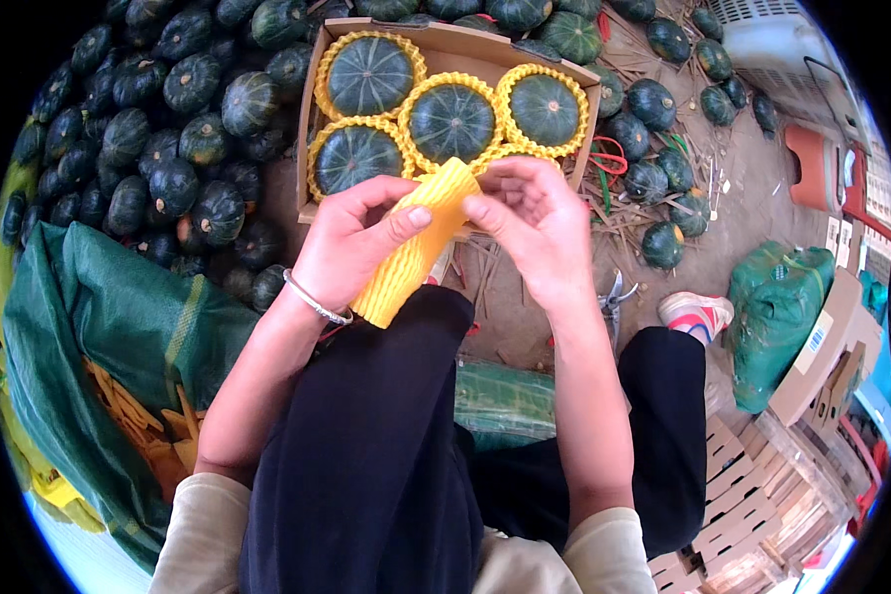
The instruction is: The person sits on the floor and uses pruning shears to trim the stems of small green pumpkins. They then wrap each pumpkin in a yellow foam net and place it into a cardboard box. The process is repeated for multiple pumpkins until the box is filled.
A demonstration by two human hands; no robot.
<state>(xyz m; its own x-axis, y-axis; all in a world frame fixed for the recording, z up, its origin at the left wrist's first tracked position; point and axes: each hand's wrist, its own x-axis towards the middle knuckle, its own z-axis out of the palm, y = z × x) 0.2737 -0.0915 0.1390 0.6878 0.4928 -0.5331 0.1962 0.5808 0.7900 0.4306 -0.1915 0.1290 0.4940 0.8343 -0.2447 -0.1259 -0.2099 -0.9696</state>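
Note:
Both my hands hold one yellow foam net sleeve [406, 259] above my lap. My left hand [351, 238] grips its middle with the thumb across it. My right hand [530, 223] pinches its upper end. Just beyond the hands sits an open cardboard box [312, 109] with several dark green squashes, each wrapped in a yellow foam net [450, 119].
A large heap of bare green squashes [158, 109] lies on the ground at the left and behind the box. A green mesh sack [89, 327] with more yellow nets is at my left knee. Stacked flat cartons [762, 495] and a green bag [777, 317] are at the right.

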